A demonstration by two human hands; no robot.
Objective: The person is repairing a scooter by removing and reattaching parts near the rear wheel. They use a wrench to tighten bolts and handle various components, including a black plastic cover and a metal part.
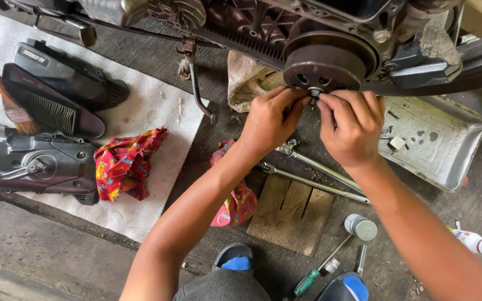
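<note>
Left hand (269,120) and right hand (350,125) meeting, fingertips pinched together on small nut (313,92) at centre of round clutch drum (326,62), far middle. Two wrenches (313,173) below; metal tray (447,139) right.

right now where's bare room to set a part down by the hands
Free: the wooden board below the two long wrenches, and white mat beside the red patterned rag. Crowded: both hands, left hand and right hand, at the round metal drum; the metal tray holds small bits.
</note>
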